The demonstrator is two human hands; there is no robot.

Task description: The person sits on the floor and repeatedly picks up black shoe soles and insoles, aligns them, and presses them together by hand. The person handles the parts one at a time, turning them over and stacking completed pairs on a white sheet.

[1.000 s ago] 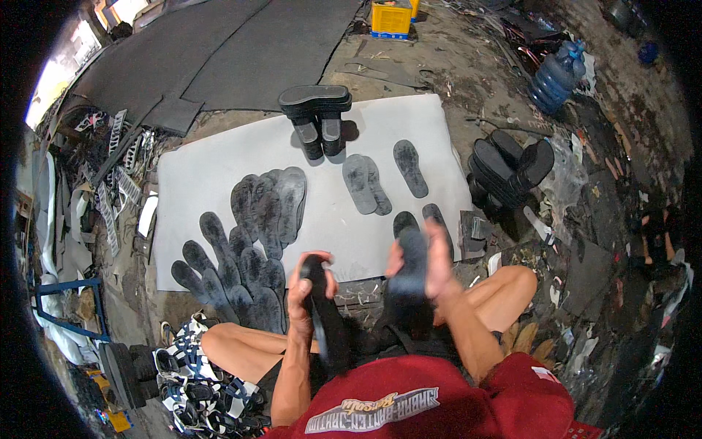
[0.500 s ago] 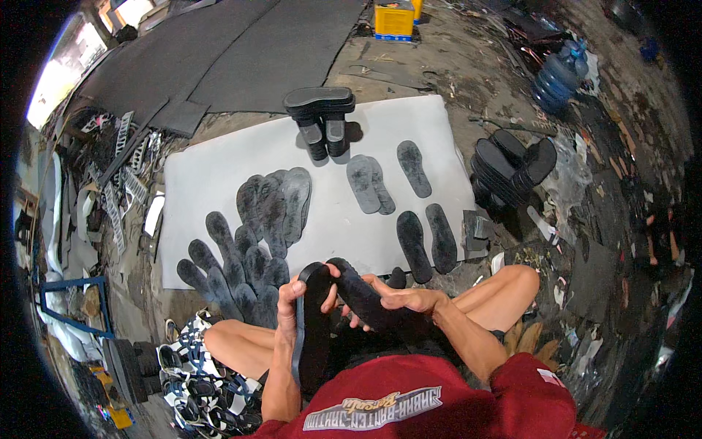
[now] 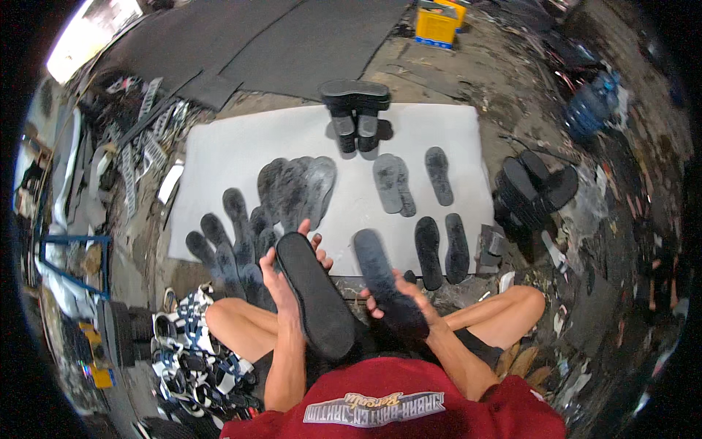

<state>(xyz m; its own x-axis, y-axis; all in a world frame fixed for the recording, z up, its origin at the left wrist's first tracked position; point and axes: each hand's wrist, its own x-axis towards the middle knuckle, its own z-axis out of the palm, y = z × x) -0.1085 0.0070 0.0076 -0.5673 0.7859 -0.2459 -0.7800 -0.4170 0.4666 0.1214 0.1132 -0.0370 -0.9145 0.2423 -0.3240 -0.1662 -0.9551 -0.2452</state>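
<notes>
A thick black shoe sole (image 3: 314,296) lies slantwise across my left hand (image 3: 281,290), its broad face turned up. The thumb runs along its left edge, and the fingertips show past its right edge. My right hand (image 3: 418,295) grips a thinner dark grey insole (image 3: 376,260) by its lower half, toe end pointing away from me. A gap separates the two pieces. Beyond my hands is a white sheet (image 3: 365,252). On its left lie several overlapping grey insoles (image 3: 292,194); on its right are a pale grey pair (image 3: 387,183), a single insole (image 3: 439,175) and two darker ones (image 3: 428,252).
Stacked black soles (image 3: 355,95) stand at the sheet's far edge. More black soles (image 3: 537,183) are piled to its right. Black-and-white sandal straps (image 3: 194,358) heap beside my left knee. Dark sheet material (image 3: 292,51), a yellow box (image 3: 436,25) and a blue water jug (image 3: 591,106) are farther off.
My hands have moved apart, separating the sole and the insole. The sole in my left hand has turned its broad face up. The whole view has shifted slightly.
</notes>
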